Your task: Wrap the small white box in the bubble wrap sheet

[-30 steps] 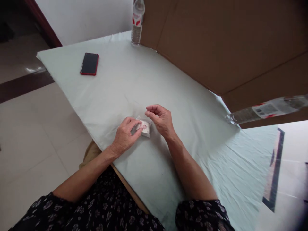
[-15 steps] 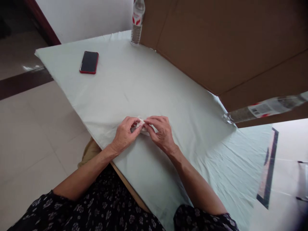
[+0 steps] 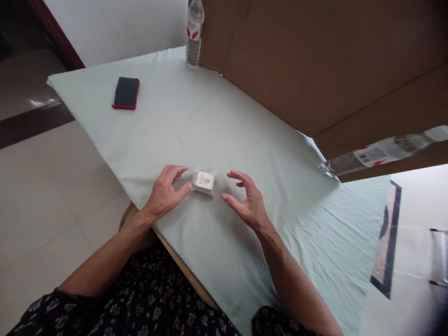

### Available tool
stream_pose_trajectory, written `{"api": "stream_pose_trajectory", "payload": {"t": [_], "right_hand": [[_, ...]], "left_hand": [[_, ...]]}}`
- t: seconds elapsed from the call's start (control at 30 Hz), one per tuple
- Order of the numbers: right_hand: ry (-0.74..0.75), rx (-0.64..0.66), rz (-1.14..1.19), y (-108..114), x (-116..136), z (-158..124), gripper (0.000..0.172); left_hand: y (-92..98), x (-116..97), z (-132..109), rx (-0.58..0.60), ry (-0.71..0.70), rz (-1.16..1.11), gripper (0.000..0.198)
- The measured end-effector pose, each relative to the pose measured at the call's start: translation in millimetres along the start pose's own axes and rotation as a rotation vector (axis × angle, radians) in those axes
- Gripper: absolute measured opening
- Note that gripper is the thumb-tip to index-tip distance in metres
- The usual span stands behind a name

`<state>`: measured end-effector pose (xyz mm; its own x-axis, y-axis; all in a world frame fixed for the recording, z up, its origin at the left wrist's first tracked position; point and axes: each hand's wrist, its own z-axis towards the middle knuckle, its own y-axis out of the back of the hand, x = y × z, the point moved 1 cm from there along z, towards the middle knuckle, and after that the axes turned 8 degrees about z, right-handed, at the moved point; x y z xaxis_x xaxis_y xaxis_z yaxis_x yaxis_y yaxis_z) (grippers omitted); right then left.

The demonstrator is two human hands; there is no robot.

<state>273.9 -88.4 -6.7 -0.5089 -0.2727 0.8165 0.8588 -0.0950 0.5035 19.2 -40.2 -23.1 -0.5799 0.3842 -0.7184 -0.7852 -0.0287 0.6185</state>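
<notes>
head view: compared with half a second ago, the left hand (image 3: 166, 192) and the right hand (image 3: 249, 200) are parted, fingers spread and curved; between them, nearer the left, the small, boxy, film-wrapped white packet (image 3: 204, 181) sits on wrinkled pale cloth (image 3: 157, 130).

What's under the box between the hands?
The box sits on the pale cloth, which shows around it. The patch directly beneath is covered by the box, so anything flat there can't be seen. The surface under the cloth there is hidden too.
</notes>
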Motion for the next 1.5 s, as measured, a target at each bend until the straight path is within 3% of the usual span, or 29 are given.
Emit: {"api": "stream_pose_trajectory", "payload": {"t": [0.07, 0.13, 0.3, 0.47, 0.67, 0.87, 1.1, 1.23, 1.33, 1.5], "right_hand": [[0.016, 0.119, -0.037, -6, -10, 7, 0.081], [0.054, 0.214, -0.076, -13, -18, 17, 0.095], [0.162, 0.29, -0.106, -31, -30, 35, 0.1], [0.185, 0.291, -0.08, -37, -28, 39, 0.089], [0.178, 0.192, -0.119, -34, -26, 43, 0.08], [0.17, 0.174, -0.065, -26, -29, 38, 0.084], [0.084, -0.026, -0.002, -15, -28, 37, 0.047], [0.201, -0.005, -0.059, -18, -23, 44, 0.026], [0.266, 0.082, -0.199, -17, -14, 53, 0.017], [0.363, 0.223, -0.427, -16, 2, 68, 0.016]], "left_hand": [[-2.0, 1, 3, 0.067, -0.03, -0.007, 0.051], [-5.9, 2, 8, 0.15, -0.056, -0.024, 0.068], [-15.6, 4, 18, 0.315, -0.125, -0.046, 0.089], [-20.2, 1, 24, 0.323, -0.108, -0.05, 0.088], [-22.2, -5, 33, 0.256, -0.177, -0.037, 0.086], [-29.4, 8, 26, 0.204, -0.037, -0.108, 0.083], [-32.1, 12, 21, 0.095, 0.028, -0.168, 0.066], [-34.3, 8, 21, 0.081, -0.022, -0.117, 0.062], [-35.0, 6, 20, 0.075, -0.042, -0.072, 0.054], [-36.0, 7, 22, 0.08, -0.056, -0.036, 0.041]]}}
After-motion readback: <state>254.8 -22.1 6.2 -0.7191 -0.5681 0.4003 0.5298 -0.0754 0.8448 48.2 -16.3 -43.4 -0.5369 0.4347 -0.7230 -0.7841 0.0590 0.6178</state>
